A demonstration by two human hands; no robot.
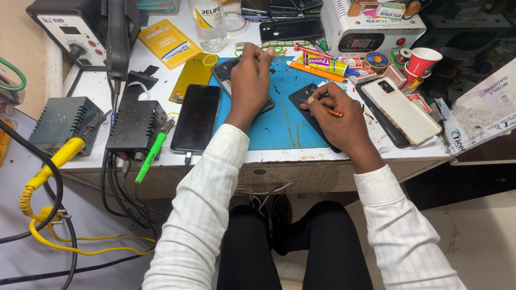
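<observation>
My left hand [251,80] rests on a dark phone frame [226,71] at the top of the blue work mat [279,126], fingers reaching toward the mat's far edge. My right hand [339,117] pinches a small orange-handled tool [334,112] over a black phone part [301,96] lying on the mat's right side. Both white sleeves run back toward me.
A black phone [196,118] with a cable lies left of the mat, a yellow case [191,75] behind it. A white-backed phone [400,110], glue tubes [322,65], a red cup [422,60], a bottle [209,24], a soldering station [70,29] and power units [134,126] crowd the bench.
</observation>
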